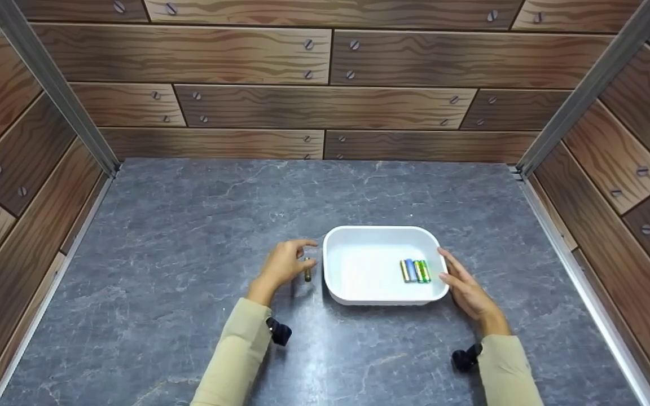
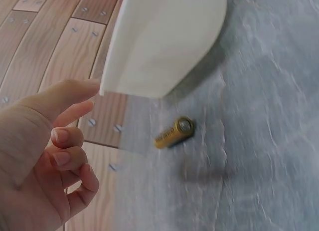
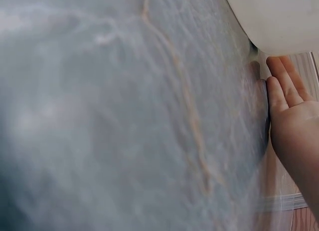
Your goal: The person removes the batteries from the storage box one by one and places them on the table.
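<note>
A white tray stands on the grey marble-look table. Three small batteries lie side by side in its right half. A gold battery lies on the table just left of the tray, also seen in the left wrist view as the gold battery. My left hand hovers over it with loosely curled fingers and holds nothing; its index finger reaches toward the tray. My right hand lies with straight fingers against the right wall of the tray.
Wood-patterned panels wall in the table at the back, left and right. Metal strips run along the table's side edges. Beige sleeves cover both forearms.
</note>
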The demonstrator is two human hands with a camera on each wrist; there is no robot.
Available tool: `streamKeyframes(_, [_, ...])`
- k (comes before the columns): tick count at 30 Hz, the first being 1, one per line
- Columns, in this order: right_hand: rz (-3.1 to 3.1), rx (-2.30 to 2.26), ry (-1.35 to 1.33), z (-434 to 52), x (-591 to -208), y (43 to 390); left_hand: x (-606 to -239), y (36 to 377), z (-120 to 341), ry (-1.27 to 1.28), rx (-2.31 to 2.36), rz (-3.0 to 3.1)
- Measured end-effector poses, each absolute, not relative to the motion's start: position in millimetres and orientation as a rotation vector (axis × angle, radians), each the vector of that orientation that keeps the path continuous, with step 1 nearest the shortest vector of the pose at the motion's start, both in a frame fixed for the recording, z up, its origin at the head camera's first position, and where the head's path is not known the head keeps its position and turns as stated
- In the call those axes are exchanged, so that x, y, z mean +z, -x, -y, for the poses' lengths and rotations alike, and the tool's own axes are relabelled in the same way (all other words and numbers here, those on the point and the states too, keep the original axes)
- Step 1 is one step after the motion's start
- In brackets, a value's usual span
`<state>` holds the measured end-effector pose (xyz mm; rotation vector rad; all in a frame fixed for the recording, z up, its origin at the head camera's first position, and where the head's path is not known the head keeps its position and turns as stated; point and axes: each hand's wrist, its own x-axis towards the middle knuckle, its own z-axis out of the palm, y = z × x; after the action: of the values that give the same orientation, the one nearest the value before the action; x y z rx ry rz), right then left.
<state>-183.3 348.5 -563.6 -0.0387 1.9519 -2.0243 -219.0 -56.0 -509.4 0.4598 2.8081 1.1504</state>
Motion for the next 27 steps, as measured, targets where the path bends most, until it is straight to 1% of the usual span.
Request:
streamKeyframes(11, [-1.958,-2.033,0.042,-347.2,-562.8,183.4,-496.6,212.1,34.3,-0.592,1.167,-2.805])
streamKeyframes(20, [-1.953,-2.053,0.046,-347.3,-564.5,184.0,-494.4,210.3,15.4,-0.707,1.162,-2.807])
streamKeyframes(27, [-1.95,-2.065,0.068,-347.1,-563.5,182.2,-491.6,206.5,-6.9,-0.747,1.069,-2.752])
